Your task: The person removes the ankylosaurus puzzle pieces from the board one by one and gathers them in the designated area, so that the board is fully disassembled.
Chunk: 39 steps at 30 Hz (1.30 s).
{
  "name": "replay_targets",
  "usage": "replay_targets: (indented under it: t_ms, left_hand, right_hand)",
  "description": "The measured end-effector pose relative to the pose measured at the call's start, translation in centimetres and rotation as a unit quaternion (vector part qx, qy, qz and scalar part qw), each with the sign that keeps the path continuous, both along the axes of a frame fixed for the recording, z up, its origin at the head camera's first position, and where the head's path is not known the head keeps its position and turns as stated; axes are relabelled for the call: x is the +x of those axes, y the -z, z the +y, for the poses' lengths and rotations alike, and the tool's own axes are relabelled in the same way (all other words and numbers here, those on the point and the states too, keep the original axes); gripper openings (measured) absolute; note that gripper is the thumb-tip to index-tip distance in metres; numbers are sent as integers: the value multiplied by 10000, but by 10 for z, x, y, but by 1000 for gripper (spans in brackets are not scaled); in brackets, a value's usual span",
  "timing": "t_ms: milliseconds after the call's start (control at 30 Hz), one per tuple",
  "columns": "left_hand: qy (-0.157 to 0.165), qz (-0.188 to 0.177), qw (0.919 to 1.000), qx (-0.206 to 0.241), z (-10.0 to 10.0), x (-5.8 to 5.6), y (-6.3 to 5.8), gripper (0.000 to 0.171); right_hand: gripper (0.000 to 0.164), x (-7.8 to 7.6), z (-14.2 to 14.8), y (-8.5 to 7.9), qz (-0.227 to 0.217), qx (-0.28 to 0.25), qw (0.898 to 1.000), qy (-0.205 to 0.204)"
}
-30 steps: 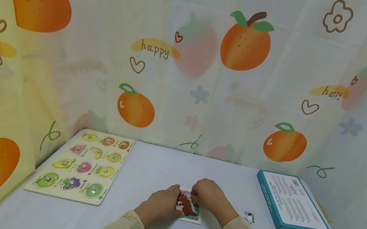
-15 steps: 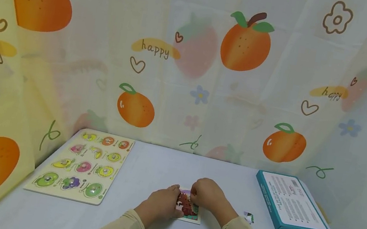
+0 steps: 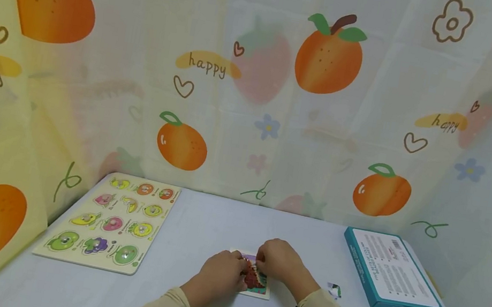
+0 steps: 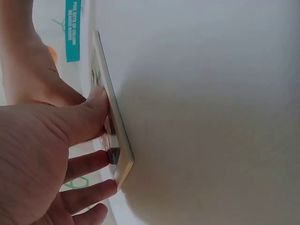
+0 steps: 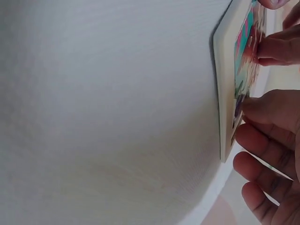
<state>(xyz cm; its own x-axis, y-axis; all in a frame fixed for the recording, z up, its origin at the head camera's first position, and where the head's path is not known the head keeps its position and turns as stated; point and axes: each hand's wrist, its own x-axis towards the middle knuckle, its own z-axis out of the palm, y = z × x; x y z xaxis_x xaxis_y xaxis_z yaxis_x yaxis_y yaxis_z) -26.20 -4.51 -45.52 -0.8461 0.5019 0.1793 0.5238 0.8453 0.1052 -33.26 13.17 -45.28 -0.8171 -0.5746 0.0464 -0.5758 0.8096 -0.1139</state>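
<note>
A small jigsaw puzzle (image 3: 257, 281) with a brown, spiky-backed animal picture lies on the white table between both hands. It sits in a thin, pale tray (image 4: 123, 140). My left hand (image 3: 221, 276) touches the puzzle from the left; in the left wrist view its thumb presses on the picture and other fingertips meet the near edge. My right hand (image 3: 280, 261) is at the top right corner, its thumb and index finger together on a dark-edged puzzle piece (image 5: 239, 104). The fingers partly hide that piece. One loose puzzle piece (image 3: 334, 291) lies right of the right wrist.
On the left lies a fruit-shape peg board (image 3: 105, 219). A teal and white box (image 3: 394, 273) lies on the right side of the table. Behind stands a curtain (image 3: 248, 137) printed with oranges.
The left hand's fingers have shifted right and inward over the puzzle, uncovering the tray's top left corner. The right hand has stayed nearly in place.
</note>
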Motion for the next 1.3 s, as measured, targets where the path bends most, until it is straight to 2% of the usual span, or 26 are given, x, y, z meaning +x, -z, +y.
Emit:
replay_targets:
  t_ms: [167, 400, 533, 667, 767, 900, 1033, 1300]
  left_hand:
    - [90, -9, 9999, -94, 2, 0, -2, 24]
    - [130, -20, 9999, 30, 3, -5, 5, 25]
    - [168, 17, 9998, 143, 5, -7, 8, 25]
    - [119, -122, 9997, 165, 5, -7, 6, 28]
    - [-55, -349, 9993, 119, 3, -6, 2, 30]
    - [-176, -495, 9985, 124, -1, -4, 0, 30]
    - [-127, -524, 9983, 242, -3, -5, 2, 30]
    - [-118, -475, 9980, 395, -4, -7, 6, 32]
  right_hand:
    - [10, 0, 2, -1, 54, -26, 10000, 43]
    - [9, -2, 7, -7, 99, 78, 9998, 177]
    - [5, 0, 25, -20, -177, -288, 9986, 401]
    - [6, 5, 65, -29, -702, -555, 9915, 949]
    - [7, 10, 94, -25, -1099, -585, 9835, 1315]
    - [5, 17, 117, -14, -1445, -661, 9764, 1461]
    - [7, 23, 127, -8, -1525, -682, 9740, 1532]
    - [10, 28, 130, -12, -1638, -591, 9730, 1513]
